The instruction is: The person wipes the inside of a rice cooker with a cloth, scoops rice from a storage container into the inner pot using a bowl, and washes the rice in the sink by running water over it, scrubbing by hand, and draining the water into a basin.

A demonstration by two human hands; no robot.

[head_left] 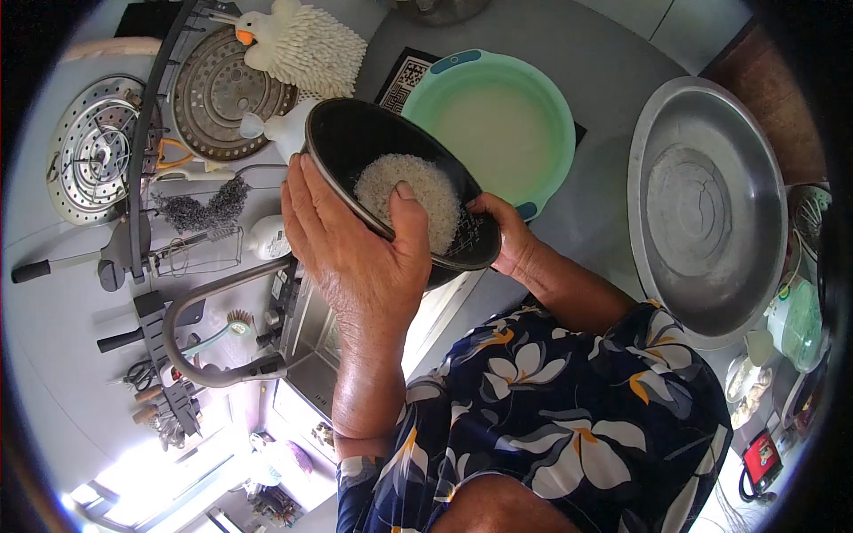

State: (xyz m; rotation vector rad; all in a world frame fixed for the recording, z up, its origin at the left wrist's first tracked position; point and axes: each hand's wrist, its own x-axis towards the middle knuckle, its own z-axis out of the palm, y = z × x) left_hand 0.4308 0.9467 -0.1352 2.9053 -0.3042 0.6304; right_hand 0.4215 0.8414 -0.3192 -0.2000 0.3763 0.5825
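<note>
A dark, round inner pot (333, 129) with white markings inside is tilted in the middle of the view. White rice grains (395, 173) lie in it. My left hand (360, 235) holds the pot's left side, fingers along the outer wall and thumb over the rim against the rice. On the other side, my right hand (508, 233) grips the pot, its thumb on the rim; its other fingers are mostly hidden. Partly behind the pot stands a light green basin (562, 133) with cloudy whitish liquid in it.
A large metal basin (653, 284) stands at the right. At the left are a curved faucet (182, 311), a sink (306, 377), perforated steamer plates (209, 98) and hanging utensils. A white fluffy duck-shaped item (311, 53) is at the upper left, near a white bottle.
</note>
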